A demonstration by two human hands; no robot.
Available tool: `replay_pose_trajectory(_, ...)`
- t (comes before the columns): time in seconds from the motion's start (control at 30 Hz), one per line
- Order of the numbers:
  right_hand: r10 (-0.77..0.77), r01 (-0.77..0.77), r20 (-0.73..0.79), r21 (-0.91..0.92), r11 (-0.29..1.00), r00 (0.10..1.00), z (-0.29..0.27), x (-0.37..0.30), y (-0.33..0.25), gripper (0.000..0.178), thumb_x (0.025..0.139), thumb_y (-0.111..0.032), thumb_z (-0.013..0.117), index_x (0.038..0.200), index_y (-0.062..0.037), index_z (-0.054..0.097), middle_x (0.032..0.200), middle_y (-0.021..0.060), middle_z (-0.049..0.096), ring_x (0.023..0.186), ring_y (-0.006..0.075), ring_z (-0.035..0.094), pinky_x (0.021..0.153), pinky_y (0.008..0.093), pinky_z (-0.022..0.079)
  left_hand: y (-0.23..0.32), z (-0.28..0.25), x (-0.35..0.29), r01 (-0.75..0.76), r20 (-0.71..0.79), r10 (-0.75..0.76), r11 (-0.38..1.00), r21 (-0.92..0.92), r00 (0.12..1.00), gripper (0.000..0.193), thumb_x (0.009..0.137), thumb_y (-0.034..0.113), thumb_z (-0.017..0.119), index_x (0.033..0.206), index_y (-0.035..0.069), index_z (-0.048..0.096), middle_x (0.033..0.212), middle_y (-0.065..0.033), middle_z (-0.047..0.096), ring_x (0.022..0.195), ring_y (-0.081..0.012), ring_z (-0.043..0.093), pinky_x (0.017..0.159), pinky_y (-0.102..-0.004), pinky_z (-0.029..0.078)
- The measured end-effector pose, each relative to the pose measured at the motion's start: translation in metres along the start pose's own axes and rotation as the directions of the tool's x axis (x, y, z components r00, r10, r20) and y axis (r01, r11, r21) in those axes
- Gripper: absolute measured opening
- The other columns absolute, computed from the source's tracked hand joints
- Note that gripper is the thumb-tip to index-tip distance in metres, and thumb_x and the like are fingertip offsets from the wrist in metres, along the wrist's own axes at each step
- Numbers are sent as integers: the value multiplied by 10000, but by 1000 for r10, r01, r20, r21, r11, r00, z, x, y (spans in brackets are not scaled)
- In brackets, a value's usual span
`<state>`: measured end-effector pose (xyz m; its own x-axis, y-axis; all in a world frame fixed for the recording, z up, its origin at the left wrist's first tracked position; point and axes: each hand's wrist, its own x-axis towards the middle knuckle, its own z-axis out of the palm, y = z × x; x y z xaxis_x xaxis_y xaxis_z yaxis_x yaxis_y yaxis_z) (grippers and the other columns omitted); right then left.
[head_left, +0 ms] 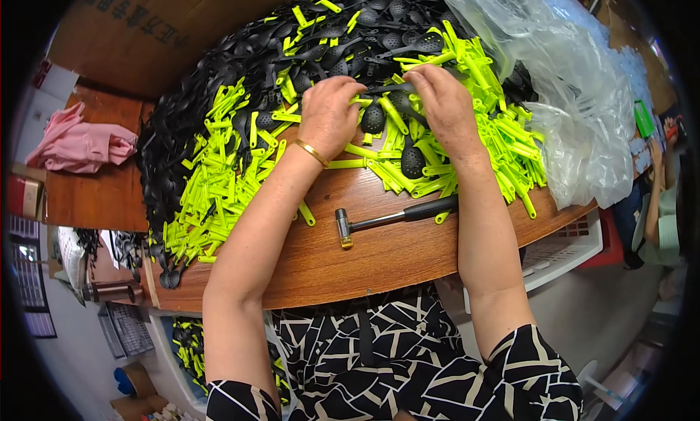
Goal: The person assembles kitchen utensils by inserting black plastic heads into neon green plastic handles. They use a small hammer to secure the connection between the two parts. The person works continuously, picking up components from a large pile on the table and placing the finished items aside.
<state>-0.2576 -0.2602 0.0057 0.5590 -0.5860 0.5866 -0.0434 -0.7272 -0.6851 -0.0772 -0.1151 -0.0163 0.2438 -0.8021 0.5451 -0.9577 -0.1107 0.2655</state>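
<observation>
My left hand (332,116), with a gold bangle at the wrist, is closed at the near edge of the heap. A lime-green plastic handle (360,99) shows at its fingertips. Across a small gap, my right hand (442,106) has its thumb and fingers bent around the end of a black slotted spoon piece (394,88), whose stem points toward my left hand. My fingers partly hide both parts. Below my hands lie a black perforated spoon head (413,161) and several loose green handles (394,179).
A hammer (394,217) with a black grip lies on the wooden table (292,275). Black spoons (364,27) heap up at the back, against a cardboard box (131,34). Clear plastic sheeting (583,122) hangs at right. Below stand a white crate (539,271) and a filled bin (188,348).
</observation>
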Motion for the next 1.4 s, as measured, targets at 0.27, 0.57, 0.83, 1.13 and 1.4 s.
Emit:
replay_pose_trajectory(0.27,-226,257,123,-422,869,966,13,-17,13,236,858,-221,783,1091,-186,774,1113,16,740,1129,244,638,976,450,427,6,7,7,15,119,-52,957,291,992,318,807,163,758,1125,184,760,1033,-21,721,1046,-280,630,927,-457,449)
replay_pose_trajectory(0.57,-137,149,86,-155,977,987,16,-6,15,120,877,-97,728,992,-91,758,969,109,733,936,338,700,848,461,536,-11,-22,-31,219,49,-217,975,-37,975,229,869,159,776,1097,163,758,990,-31,742,1028,-283,653,939,-438,431)
replay_pose_trajectory(0.83,-323,360,202,-182,915,924,16,-13,-11,96,876,-190,761,969,-166,771,1029,22,745,1040,262,663,926,444,445,-30,-47,-86,517,155,-525,663,-542,837,236,957,45,695,1182,-18,724,1038,-48,626,872,-119,632,813,-265,527)
replay_pose_trajectory(1.13,-187,405,584,-267,875,790,34,-25,-26,239,877,-187,789,1114,-160,799,1101,23,758,1091,227,651,1035,423,421,1,-46,-84,450,278,-670,95,-888,689,316,1040,56,633,1346,-6,585,1211,-77,671,995,-148,715,788,-291,608)
replay_pose_trajectory(1.4,-204,305,394,-213,928,896,32,-20,-26,172,915,-146,764,1083,-130,799,987,41,767,953,233,673,909,389,413,-8,-37,-99,278,70,-669,210,-937,740,441,1046,23,597,1471,-17,488,1367,-111,624,1139,-133,660,989,-287,547)
